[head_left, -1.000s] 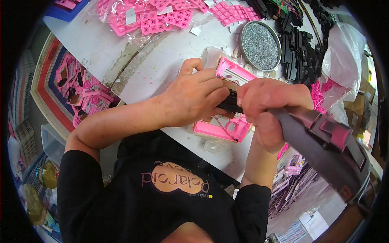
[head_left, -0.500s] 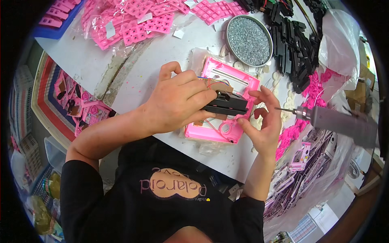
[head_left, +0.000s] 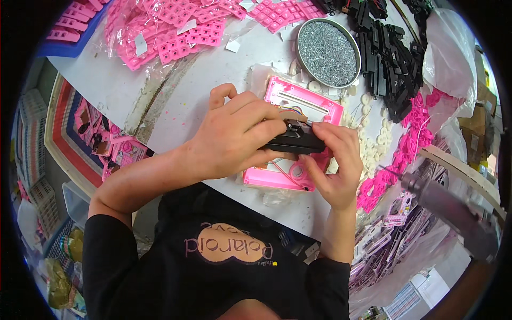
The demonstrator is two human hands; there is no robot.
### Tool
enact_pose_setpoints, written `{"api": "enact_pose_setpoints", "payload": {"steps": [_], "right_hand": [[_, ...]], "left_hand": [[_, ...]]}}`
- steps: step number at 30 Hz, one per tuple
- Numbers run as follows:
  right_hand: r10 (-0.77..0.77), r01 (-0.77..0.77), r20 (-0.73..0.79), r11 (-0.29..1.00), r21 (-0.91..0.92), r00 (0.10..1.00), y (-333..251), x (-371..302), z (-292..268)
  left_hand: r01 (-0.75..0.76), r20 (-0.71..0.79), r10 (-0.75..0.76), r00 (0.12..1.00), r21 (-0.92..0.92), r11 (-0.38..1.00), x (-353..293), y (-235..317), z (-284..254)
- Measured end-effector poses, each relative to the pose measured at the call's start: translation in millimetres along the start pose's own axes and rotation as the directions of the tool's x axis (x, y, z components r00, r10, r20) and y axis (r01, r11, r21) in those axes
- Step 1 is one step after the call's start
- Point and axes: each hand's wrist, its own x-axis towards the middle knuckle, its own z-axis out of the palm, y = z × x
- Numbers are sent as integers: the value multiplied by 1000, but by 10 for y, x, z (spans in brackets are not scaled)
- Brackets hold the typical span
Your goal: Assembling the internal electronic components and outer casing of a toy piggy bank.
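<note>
Between both hands I hold a long black plastic part (head_left: 294, 140), just over a pink plastic housing (head_left: 273, 177) that lies on the worktable. My left hand (head_left: 234, 130) grips its left end, fingers on top and thumb below. At its right end the fingers and thumb of my right hand (head_left: 338, 160) close round it. Thin coloured wires (head_left: 290, 110) run beside the part, and a red wire crosses the housing's lower corner. The middle of the housing is hidden under the part and my hands.
A round metal tray of small screws (head_left: 328, 53) stands behind the housing. Black plastic parts (head_left: 386, 64), white discs (head_left: 368, 144) and pink cords (head_left: 405, 154) lie to the right. A power screwdriver (head_left: 442, 202) hangs there. Pink keypads (head_left: 186, 26) are piled at far left.
My right hand has moved left and closed on the black part's right end; before, its fingers were apart. The power screwdriver has swung down, its tip now pointing up and left.
</note>
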Motion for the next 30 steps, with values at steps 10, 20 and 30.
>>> {"api": "enact_pose_setpoints", "payload": {"steps": [10,20,30], "right_hand": [[-18,19,43,1000,-24,999,-12,63,-45],[-49,50,48,998,-26,998,-3,93,-50],[-44,45,55,999,-30,998,-9,105,-48]], "left_hand": [[95,241,-80,967,-53,994,163,55,-102],[140,235,-118,965,-77,987,159,56,-96],[123,240,-98,966,-92,988,157,34,-118]]}}
